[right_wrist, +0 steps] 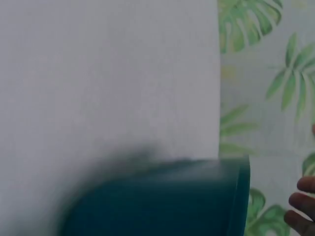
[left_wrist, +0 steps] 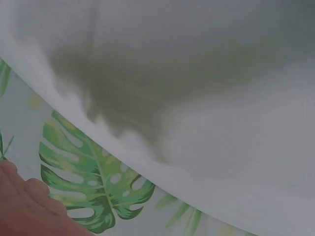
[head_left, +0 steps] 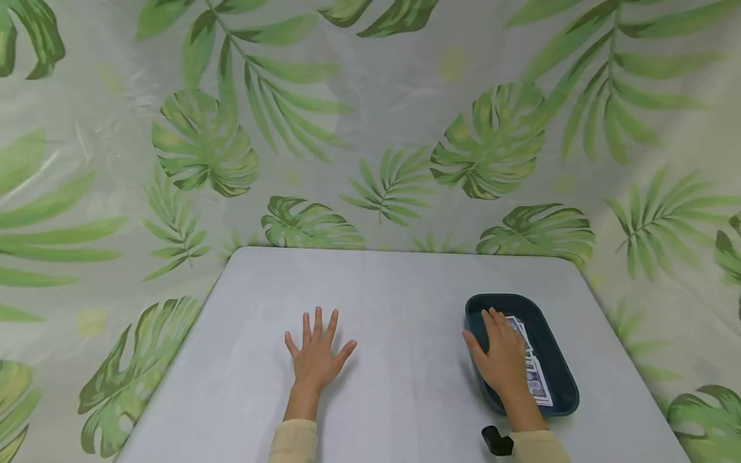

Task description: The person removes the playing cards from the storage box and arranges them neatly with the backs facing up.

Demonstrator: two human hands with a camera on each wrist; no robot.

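My left hand (head_left: 315, 363) is over the white table with its fingers spread wide and nothing in it. Part of that hand (left_wrist: 29, 206) appears at the lower left of the left wrist view, and a blurred shadow falls on the tabletop there. Over the left side of a dark blue-green tray (head_left: 560, 379) is my right hand (head_left: 502, 357), its fingers extended and thumb apart. Several printed paper pieces (head_left: 539, 386) with purple-blue pictures lie in the tray, partly hidden by this hand. In the right wrist view, fingertips (right_wrist: 306, 202) show at the right edge, beside the tray (right_wrist: 162, 206).
The white table (head_left: 393, 386) narrows toward its far edge. Behind it and along both sides is a pale leaf-patterned sheet (head_left: 399, 77). A small black object (head_left: 496, 441) sits by the right sleeve (head_left: 538, 447).
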